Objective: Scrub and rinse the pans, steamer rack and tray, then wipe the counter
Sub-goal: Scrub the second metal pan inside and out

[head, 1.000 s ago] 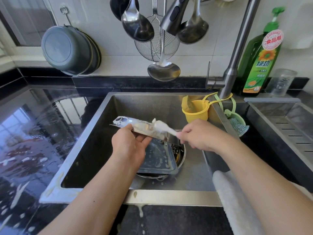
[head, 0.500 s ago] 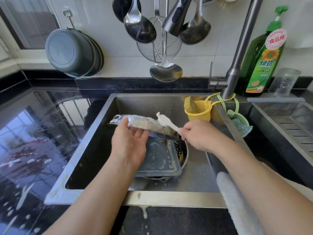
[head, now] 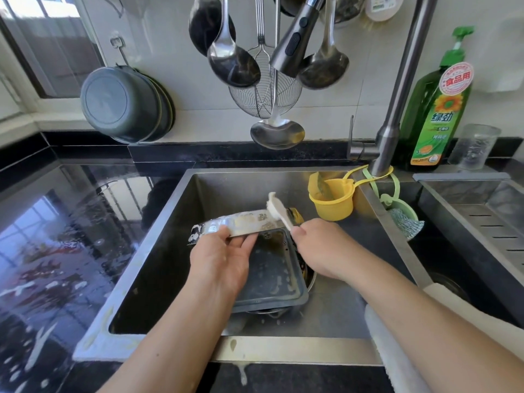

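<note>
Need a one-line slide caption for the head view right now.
Over the sink, left hand holds a soapy metal piece while right hand scrubs it with a white brush.

Brightness: bright daylight, even on the far wall.
Source: window point(head: 42, 38) at far left.
Glare: the window mirrored on the wet black counter point(head: 56, 236) at left; highlights on the hanging ladles point(head: 232, 63).
Shadows: left inner wall of the sink point(head: 158, 279) dark; soft shade under both forearms.
Blur: slight motion smear on the brush point(head: 276, 209); the rest sharp.
Distortion: wide-angle bend at the edges; faucet point(head: 397, 89) and bottle point(head: 436, 109) lean.
</note>
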`<control>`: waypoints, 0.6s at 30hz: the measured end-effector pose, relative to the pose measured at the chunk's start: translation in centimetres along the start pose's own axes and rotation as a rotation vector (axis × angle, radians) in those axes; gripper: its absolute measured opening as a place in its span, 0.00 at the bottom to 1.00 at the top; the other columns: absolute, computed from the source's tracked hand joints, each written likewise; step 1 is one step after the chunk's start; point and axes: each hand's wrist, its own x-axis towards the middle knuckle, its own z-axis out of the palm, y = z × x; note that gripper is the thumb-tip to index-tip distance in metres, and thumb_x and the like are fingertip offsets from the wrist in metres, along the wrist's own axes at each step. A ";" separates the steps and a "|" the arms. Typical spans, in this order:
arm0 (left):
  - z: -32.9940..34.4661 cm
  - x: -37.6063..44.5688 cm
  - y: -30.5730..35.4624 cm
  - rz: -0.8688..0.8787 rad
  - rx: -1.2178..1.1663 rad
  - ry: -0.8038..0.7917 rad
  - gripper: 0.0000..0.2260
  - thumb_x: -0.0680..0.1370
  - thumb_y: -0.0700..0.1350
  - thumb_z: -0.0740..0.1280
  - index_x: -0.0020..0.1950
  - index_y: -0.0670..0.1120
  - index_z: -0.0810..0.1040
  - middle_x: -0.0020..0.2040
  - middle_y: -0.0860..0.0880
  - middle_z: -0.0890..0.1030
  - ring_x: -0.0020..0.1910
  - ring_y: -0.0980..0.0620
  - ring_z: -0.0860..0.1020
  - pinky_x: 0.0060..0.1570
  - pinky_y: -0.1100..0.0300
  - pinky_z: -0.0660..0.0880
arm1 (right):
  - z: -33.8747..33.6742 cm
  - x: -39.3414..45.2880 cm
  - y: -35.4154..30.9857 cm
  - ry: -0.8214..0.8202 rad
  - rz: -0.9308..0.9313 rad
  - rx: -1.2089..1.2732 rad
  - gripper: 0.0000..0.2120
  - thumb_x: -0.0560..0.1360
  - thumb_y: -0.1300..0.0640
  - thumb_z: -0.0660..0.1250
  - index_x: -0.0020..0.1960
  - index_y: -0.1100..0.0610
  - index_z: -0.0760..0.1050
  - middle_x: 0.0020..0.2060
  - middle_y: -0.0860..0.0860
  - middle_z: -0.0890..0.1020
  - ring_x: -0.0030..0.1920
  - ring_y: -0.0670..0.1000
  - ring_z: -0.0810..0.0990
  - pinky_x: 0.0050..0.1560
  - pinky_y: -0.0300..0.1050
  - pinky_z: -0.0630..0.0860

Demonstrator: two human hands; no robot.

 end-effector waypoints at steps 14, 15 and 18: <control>-0.1 -0.4 -0.4 0.041 -0.055 0.033 0.16 0.87 0.42 0.58 0.74 0.37 0.69 0.60 0.37 0.81 0.58 0.38 0.83 0.59 0.41 0.80 | 1.7 -0.4 -1.3 -0.030 -0.046 -0.038 0.19 0.85 0.47 0.50 0.48 0.57 0.73 0.39 0.54 0.76 0.36 0.50 0.73 0.31 0.45 0.66; 0.1 -0.4 -0.3 0.051 -0.059 0.037 0.16 0.87 0.42 0.58 0.73 0.36 0.69 0.61 0.37 0.80 0.58 0.38 0.82 0.57 0.41 0.81 | 1.5 0.0 -1.0 -0.013 -0.025 -0.046 0.19 0.86 0.47 0.50 0.49 0.57 0.74 0.39 0.54 0.75 0.36 0.48 0.72 0.30 0.45 0.64; 0.1 -0.3 1.0 0.146 -0.144 0.006 0.15 0.86 0.40 0.59 0.72 0.36 0.70 0.62 0.37 0.80 0.58 0.39 0.83 0.53 0.42 0.83 | 0.0 0.5 0.5 0.014 0.055 -0.081 0.16 0.86 0.50 0.51 0.55 0.58 0.74 0.39 0.51 0.72 0.38 0.51 0.73 0.33 0.46 0.66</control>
